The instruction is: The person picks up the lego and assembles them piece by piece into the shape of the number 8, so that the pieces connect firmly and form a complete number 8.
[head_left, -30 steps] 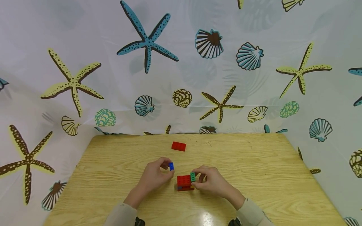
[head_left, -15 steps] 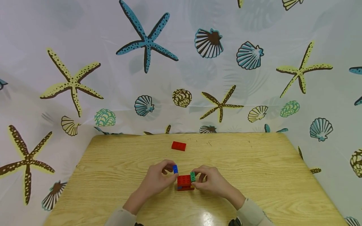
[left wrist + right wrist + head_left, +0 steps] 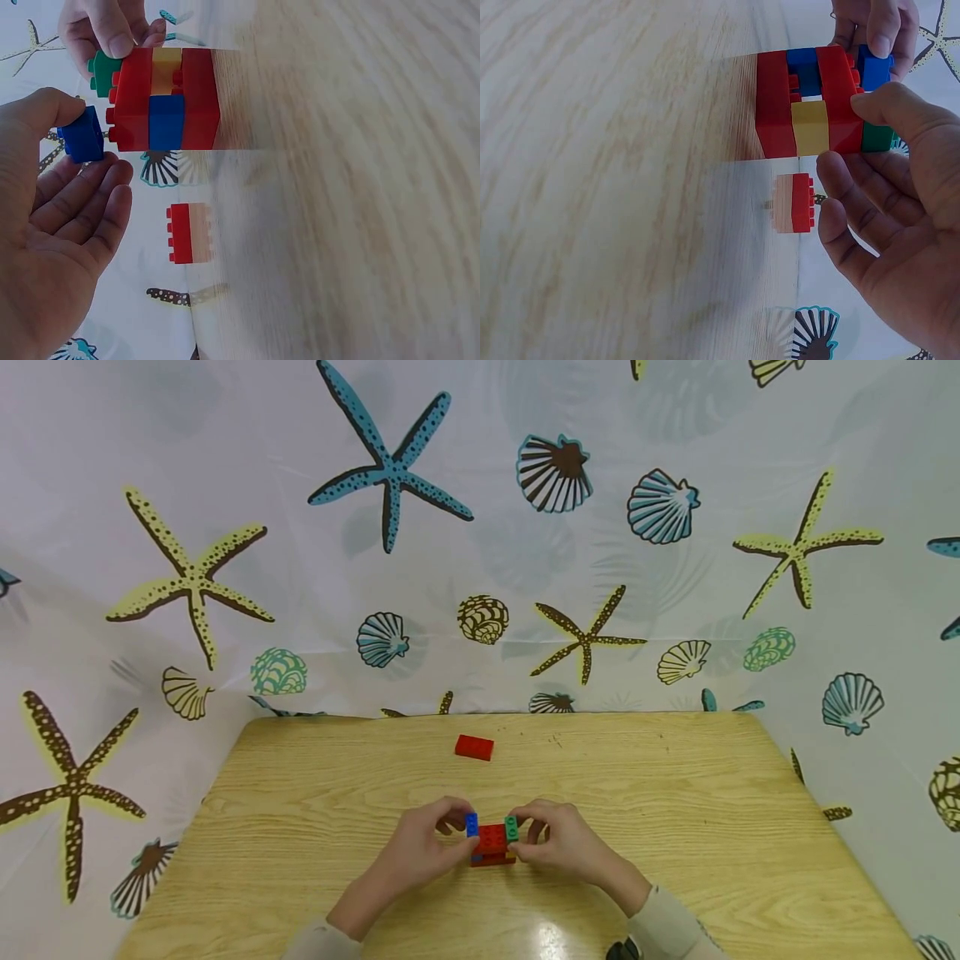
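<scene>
A small stack of toy building bricks stands at mid-table. In the left wrist view it shows a red base brick (image 3: 201,101), a yellow brick (image 3: 166,71) and a blue brick (image 3: 166,122) side by side on it, and an upper red brick (image 3: 133,105) across them. My left hand (image 3: 422,845) pinches a second small blue brick (image 3: 472,825) over the stack's left end; a narrow gap separates it from the studs in the left wrist view. At the right end, my right hand (image 3: 561,842) pinches a green brick (image 3: 512,828), which touches the upper red brick's top.
Behind the stack, a loose red brick (image 3: 474,747) lies on the wooden table (image 3: 675,793). A white cloth (image 3: 480,543) printed with starfish and shells hangs behind the table and along its sides.
My left hand has moved right and slightly nearer with the blue brick, from beside the stack to over its left end. The right hand stays at the green brick.
</scene>
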Demonstrator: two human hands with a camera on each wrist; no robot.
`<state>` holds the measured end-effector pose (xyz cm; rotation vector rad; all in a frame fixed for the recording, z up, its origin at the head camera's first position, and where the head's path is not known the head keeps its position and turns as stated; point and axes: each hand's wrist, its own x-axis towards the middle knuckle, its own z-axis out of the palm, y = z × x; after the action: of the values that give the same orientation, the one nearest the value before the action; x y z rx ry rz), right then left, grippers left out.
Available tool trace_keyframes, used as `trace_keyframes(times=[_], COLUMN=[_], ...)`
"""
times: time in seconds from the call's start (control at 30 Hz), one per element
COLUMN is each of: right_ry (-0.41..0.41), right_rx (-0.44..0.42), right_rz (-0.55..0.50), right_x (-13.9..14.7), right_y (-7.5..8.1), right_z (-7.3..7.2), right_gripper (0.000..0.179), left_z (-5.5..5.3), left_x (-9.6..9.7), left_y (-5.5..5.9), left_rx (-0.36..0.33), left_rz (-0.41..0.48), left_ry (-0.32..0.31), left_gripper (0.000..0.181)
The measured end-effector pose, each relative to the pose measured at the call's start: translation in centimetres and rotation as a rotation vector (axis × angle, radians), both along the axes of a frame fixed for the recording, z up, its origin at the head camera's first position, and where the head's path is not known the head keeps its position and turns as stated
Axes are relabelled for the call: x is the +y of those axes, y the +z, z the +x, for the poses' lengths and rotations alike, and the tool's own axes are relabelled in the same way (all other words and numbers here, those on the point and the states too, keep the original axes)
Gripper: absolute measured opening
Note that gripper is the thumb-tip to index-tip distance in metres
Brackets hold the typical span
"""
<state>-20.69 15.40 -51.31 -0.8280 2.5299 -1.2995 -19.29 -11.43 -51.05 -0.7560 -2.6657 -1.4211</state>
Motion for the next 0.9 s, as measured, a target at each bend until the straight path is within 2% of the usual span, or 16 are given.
trace_keyframes(times=[0.37,0.9], right_ry=[-0.003,-0.001], right_rx=[0.005,-0.005], right_rz=[0.004,0.012], right_x=[0.02,-0.15], right_y=[-0.02,0.25], right_z=[0.0,0.04], right_gripper=[0.04,0.038], left_z=[0.17,0.09], left_x=[0.06,0.0], left_y=[-0.12,-0.37], left_rx=[0.011,0.016], left_rz=[0.003,-0.025], left_ry=[-0.033,-0.045], left_gripper=[0.029,0.03])
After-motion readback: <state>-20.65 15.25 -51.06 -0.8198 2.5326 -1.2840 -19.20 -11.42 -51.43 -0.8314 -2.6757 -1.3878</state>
